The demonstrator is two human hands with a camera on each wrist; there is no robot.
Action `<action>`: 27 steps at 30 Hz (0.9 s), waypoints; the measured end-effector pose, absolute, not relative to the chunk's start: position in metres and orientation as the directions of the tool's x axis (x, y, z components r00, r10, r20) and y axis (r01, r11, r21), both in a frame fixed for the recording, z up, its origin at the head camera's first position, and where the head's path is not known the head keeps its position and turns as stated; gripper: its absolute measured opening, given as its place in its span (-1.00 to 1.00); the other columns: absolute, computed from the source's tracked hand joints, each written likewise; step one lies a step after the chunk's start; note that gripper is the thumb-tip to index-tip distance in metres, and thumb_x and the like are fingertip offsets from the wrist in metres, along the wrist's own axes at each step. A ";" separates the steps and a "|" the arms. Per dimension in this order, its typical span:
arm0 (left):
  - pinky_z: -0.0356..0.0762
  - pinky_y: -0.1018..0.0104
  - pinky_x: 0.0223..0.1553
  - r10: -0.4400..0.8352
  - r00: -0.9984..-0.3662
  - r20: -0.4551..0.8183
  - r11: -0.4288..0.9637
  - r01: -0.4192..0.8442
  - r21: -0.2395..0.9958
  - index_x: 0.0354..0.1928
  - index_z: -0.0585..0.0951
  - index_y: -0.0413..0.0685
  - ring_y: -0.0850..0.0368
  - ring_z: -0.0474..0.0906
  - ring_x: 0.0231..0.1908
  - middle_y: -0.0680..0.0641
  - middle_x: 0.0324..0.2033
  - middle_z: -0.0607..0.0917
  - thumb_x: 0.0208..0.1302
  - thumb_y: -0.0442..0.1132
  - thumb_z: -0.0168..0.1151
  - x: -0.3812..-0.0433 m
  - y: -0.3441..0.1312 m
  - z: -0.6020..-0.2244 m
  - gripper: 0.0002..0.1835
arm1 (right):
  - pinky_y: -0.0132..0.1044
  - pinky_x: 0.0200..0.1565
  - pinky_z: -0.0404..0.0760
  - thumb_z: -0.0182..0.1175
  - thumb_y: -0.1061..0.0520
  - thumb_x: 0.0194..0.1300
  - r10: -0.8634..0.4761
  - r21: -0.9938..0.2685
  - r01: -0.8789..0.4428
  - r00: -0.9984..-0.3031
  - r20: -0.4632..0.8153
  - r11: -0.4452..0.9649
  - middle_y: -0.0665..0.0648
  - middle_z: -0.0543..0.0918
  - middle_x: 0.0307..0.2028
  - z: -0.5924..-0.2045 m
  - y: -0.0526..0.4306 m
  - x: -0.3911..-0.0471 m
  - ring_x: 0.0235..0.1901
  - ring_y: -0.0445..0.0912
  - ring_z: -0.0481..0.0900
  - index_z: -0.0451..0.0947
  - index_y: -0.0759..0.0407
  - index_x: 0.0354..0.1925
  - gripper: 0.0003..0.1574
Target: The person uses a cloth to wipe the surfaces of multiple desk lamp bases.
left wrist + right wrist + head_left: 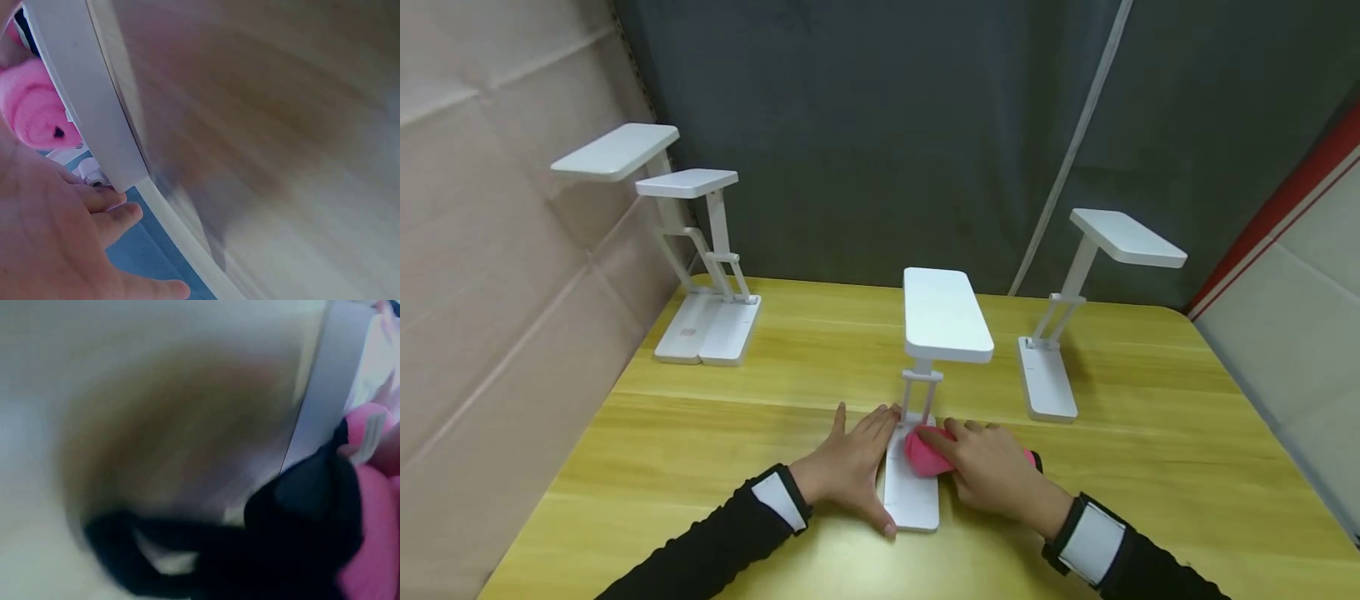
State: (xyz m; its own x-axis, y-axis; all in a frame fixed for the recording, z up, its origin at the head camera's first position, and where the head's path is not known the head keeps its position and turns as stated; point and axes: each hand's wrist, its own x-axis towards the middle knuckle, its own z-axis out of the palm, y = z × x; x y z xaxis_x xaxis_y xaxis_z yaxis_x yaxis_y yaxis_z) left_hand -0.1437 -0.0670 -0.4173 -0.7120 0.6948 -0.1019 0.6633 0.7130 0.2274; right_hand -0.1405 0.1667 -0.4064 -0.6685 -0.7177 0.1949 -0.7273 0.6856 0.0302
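A white folding desk lamp [946, 315] stands upright at the middle of the table. My left hand [852, 467] lies along the left edge of its flat base [912, 508], fingers straight toward the hinge and thumb by the front corner. In the left wrist view the left fingertips [131, 211] reach the base's end. My right hand [1000, 468] holds a fuzzy pink cloth item [927, 452] against the base's top. In the right wrist view this item shows a black part [300, 519] with a strap and a white tag [372, 439].
Two similar white lamps [617, 152] [688, 183] stand side by side at the back left of the wooden table [805, 333]. Another lamp [1127, 237] stands at the right. A dark curtain [850, 142] hangs behind, and a pale wall [497, 275] borders the left.
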 end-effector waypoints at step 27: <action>-0.33 -0.45 0.10 0.687 -0.720 -0.099 0.718 0.652 0.245 0.35 -0.19 -0.18 0.00 -0.22 0.34 -0.13 0.37 -0.10 -0.56 0.60 0.20 -0.144 -0.068 -0.418 0.50 | -0.36 -0.69 0.31 0.19 0.09 -0.10 -0.768 0.062 -0.782 -0.589 0.252 0.620 0.02 0.51 -0.37 -0.389 0.152 -0.136 -0.63 -0.20 0.35 0.39 -0.01 0.11 -0.31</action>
